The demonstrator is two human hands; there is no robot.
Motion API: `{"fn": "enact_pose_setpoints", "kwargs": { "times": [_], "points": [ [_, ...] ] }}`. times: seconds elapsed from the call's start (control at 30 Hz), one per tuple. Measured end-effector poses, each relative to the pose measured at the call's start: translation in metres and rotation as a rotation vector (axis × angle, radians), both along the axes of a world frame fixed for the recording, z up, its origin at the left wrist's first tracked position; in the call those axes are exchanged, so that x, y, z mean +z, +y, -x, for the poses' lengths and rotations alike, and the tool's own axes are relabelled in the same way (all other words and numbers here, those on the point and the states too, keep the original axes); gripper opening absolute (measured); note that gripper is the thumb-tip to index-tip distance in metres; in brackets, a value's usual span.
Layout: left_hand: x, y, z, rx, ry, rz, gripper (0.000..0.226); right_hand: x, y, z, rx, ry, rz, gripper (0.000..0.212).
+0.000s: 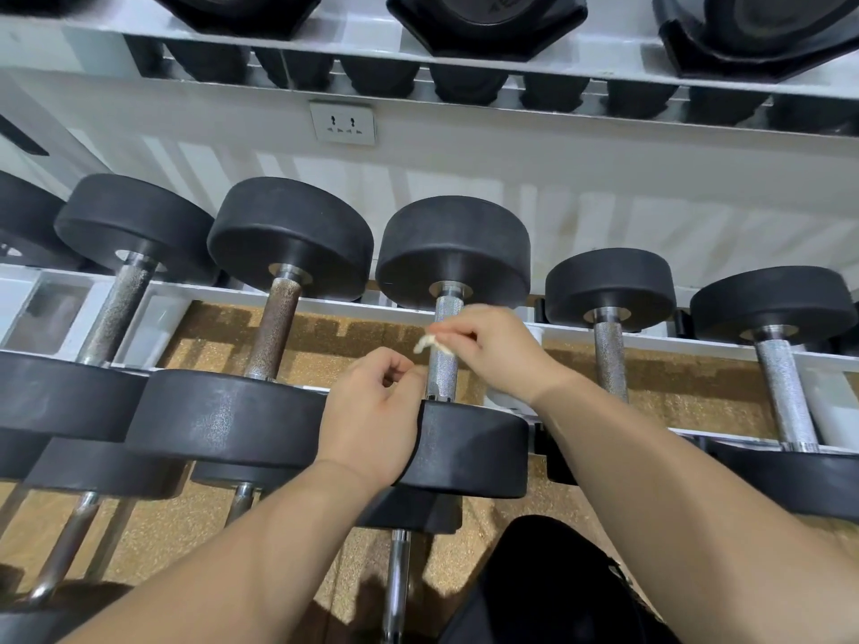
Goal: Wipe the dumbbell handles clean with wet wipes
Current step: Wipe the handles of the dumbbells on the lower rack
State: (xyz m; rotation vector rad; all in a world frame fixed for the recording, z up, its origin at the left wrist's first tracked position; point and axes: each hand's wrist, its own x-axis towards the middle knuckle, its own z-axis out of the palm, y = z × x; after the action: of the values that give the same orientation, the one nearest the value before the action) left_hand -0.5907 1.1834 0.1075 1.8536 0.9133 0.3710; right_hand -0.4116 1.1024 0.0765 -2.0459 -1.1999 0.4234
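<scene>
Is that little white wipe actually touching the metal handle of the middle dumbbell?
Touching. The head view shows the wipe, pinched by the right hand, lying across the handle with no gap between them.

Gym weight area: black round-headed steel-handled dumbbells point(453, 318) fill centre frame on white metal rack point(650, 339); speckled tan rubber floor point(697, 388) below.

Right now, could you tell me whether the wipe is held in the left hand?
No, the right hand pinches the wet wipe against the middle dumbbell handle.
</scene>
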Motion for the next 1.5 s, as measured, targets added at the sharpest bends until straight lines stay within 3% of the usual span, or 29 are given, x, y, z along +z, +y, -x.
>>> {"fn": "enact_pose_setpoints", "kwargs": {
  "times": [0.1, 0.17, 0.3, 0.4, 0.53, 0.63, 0.87, 1.0, 1.1, 1.33, 1.5],
  "points": [
    [0.003, -0.001, 0.001, 0.004, 0.006, 0.006, 0.016, 0.003, 0.020, -0.005, -0.190, -0.003, -0.078, 0.020],
    [0.002, -0.001, 0.000, 0.003, 0.006, 0.001, 0.015, 0.002, 0.021, -0.001, -0.202, 0.004, -0.069, 0.020],
    [0.000, 0.000, 0.000, -0.002, -0.010, 0.007, 0.015, 0.002, -0.009, 0.011, 0.100, 0.062, 0.104, 0.018],
    [0.000, 0.000, 0.000, -0.016, 0.001, -0.002, 0.016, 0.006, -0.012, 0.007, 0.209, 0.049, 0.171, 0.018],
    [0.000, 0.000, 0.000, -0.015, -0.002, 0.005, 0.018, 0.008, 0.020, -0.012, -0.023, -0.135, 0.010, 0.018],
    [0.002, -0.001, 0.000, -0.014, -0.004, -0.001, 0.020, 0.003, 0.034, -0.011, -0.160, -0.175, 0.043, 0.020],
    [0.006, -0.002, 0.001, -0.011, 0.002, -0.009, 0.032, 0.010, -0.010, 0.007, 0.298, -0.117, 0.227, 0.018],
    [0.004, -0.001, 0.001, -0.011, 0.024, -0.011, 0.029, 0.010, 0.013, -0.010, 0.009, -0.317, 0.089, 0.020],
    [0.004, 0.000, 0.003, -0.015, 0.018, -0.020, 0.025, 0.010, 0.022, -0.013, -0.112, -0.299, 0.056, 0.023],
    [0.000, -0.001, 0.004, -0.025, -0.056, 0.001, 0.027, 0.015, -0.014, 0.007, 0.331, -0.208, 0.176, 0.020],
    [-0.002, 0.001, 0.003, -0.022, -0.039, -0.003, 0.026, 0.013, 0.021, -0.010, 0.164, -0.467, 0.148, 0.019]
  ]
}}
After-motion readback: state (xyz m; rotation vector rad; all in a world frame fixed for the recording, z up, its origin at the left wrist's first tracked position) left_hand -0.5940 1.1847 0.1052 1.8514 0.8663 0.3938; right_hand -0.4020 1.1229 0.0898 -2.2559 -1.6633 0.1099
